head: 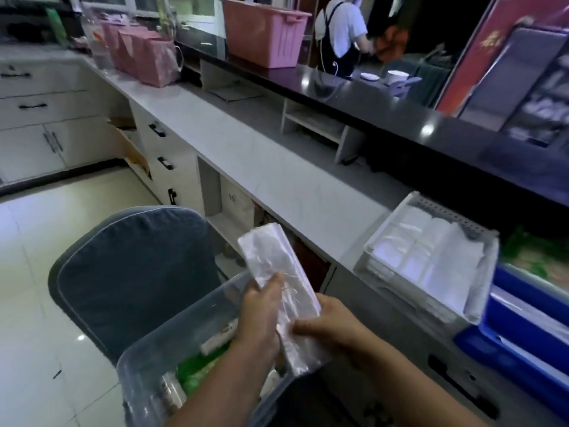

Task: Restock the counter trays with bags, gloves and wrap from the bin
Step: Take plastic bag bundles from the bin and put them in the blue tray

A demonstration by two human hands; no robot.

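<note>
A long flat pack of clear plastic bags (268, 257) is held up over the clear plastic bin (144, 349) at the bottom middle. My left hand (261, 309) grips the pack along its left side. At the pack's lower right edge, my right hand (326, 325) pinches it. The bin holds a green packet (197, 368) and a white packet (220, 335). To the right, on the white counter, stands a white perforated tray (443, 211) with stacks of clear bags lying in it.
A grey padded chair (129, 272) stands just left of the bin. Blue crates (523, 318) sit right of the tray. Pink bags (144, 53) and a pink basket (264, 32) are farther along the counter. A person in an apron (341, 35) works beyond the dark upper ledge.
</note>
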